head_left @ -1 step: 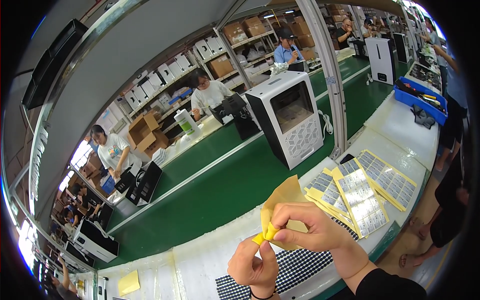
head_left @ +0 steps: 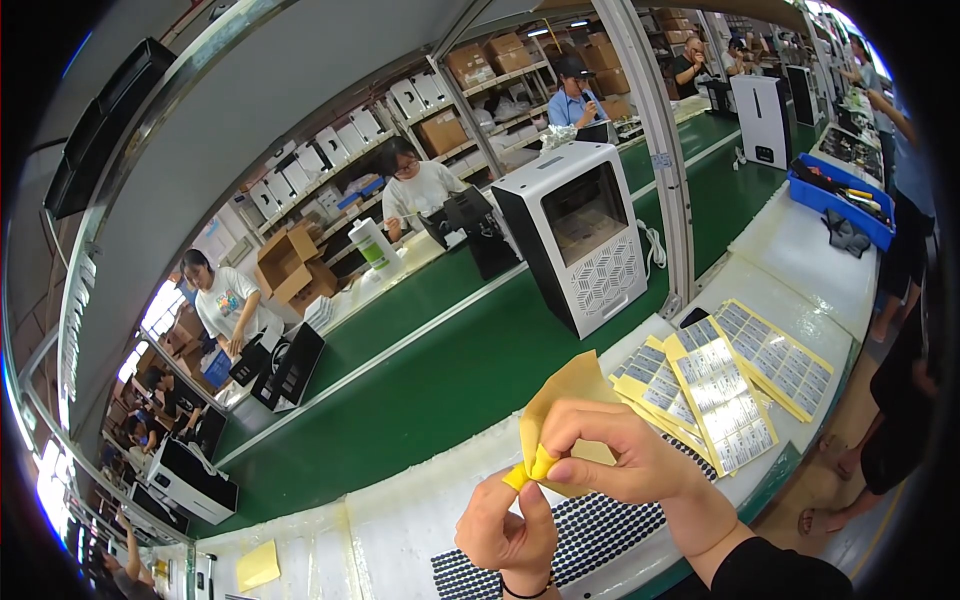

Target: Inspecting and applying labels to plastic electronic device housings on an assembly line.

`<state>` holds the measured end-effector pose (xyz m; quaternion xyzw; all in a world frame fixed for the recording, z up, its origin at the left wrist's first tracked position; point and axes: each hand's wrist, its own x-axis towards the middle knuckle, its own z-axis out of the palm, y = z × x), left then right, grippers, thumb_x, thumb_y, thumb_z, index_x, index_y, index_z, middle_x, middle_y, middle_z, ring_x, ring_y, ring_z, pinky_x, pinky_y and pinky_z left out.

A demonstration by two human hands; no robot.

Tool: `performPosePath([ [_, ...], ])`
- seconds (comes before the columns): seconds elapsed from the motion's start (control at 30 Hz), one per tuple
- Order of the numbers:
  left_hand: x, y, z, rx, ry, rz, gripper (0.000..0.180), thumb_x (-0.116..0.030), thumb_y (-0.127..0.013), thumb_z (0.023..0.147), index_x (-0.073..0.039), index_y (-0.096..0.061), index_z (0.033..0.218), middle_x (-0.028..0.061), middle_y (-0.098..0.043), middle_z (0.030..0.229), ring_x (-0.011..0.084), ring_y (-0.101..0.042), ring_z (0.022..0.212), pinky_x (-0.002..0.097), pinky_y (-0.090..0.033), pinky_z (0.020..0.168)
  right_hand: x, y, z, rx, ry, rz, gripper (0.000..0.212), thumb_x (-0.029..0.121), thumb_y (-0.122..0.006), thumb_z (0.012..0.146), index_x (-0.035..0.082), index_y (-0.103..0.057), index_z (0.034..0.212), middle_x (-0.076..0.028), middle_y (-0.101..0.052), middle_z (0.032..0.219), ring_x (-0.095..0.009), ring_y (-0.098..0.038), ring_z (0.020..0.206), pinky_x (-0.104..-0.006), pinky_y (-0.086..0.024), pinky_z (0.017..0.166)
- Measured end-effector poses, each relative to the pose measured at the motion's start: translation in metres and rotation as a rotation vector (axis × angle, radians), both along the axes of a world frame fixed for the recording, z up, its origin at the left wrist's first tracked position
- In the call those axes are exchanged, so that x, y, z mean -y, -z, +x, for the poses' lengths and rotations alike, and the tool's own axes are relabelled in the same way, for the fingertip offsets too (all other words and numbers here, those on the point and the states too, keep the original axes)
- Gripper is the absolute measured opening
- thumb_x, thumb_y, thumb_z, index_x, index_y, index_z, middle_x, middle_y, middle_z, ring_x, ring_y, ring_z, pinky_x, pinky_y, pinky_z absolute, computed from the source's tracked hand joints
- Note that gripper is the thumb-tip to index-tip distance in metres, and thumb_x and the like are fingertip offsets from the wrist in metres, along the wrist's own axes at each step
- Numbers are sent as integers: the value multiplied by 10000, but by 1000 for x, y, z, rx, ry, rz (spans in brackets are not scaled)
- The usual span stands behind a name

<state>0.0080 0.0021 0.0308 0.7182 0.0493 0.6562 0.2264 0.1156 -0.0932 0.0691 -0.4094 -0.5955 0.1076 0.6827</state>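
R hand (head_left: 620, 450) is arching, thumb + yellow-tipped index pinching tan paper sheet (head_left: 562, 388), which is sticking up just beyond both hands; L hand (head_left: 507, 530) is curling lower, index near sheet; can't tell if pinching.

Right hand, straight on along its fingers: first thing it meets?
The right hand points left and slightly down. Beyond the tan sheet at its fingertips, likely the left hand; depth and contact there are unclear.

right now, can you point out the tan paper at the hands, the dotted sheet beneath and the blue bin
Tan paper (head_left: 566, 388), head view: its raised upper part.
Dotted sheet (head_left: 604, 534), head view: its uncovered middle.
Blue bin (head_left: 818, 199), head view: its near side wall.
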Motion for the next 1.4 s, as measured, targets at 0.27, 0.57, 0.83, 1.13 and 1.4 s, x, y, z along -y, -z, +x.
performPosePath([
  [0.27, -11, -9, 16, -46, 77, -47, 742, -129, -797, 674, 23, -415, 1291, 200, -511, 1246, 324, -513, 1121, 405, -383, 980, -3, 10, -4, -269, -1, 128, 120, 112, -497, 958, 16, -450, 1013, -143, -610, 977, -142, -593, 928, -285, -482, 840],
  [0.57, -3, -9, 21, -303, 511, -187, 753, -206, -792, 692, 59, -429, 1296, 186, -552, 1198, 303, -580, 1067, 366, -454, 909, -4, 15, 0, -269, 60, 155, 111, 95, -549, 937, 3, -527, 995, -54, -577, 939, -72, -555, 802, -217, -472, 712],
  [0.83, 3, -8, 15, -556, 446, -233, 558, -51, -666, 738, 64, -481, 1251, 206, -633, 1016, 308, -664, 865, 330, -513, 756, -7, 7, 9, 23, 315, 229, 105, 44, -679, 811, 14, -609, 882, -67, -570, 850, -120, -539, 723, -220, -446, 629],
  [1.13, -1, 0, 20, -410, 110, -106, 497, -83, -611, 728, 75, -528, 1191, 205, -644, 880, 346, -644, 693, 351, -510, 601, -2, 3, 6, 179, 418, 192, 328, 225, -772, 751, 11, -615, 944, -59, -558, 700, -143, -523, 574, -243, -417, 512],
  [1.4, 0, -2, 25, -288, 259, -138, 437, -287, -555, 882, 66, -529, 1139, 54, -590, 746, 128, -574, 662, 243, -454, 590, 0, 4, 6, 30, 166, 58, 344, 166, -763, 769, 10, -595, 1026, -37, -563, 737, -94, -497, 605, -227, -408, 552],
])
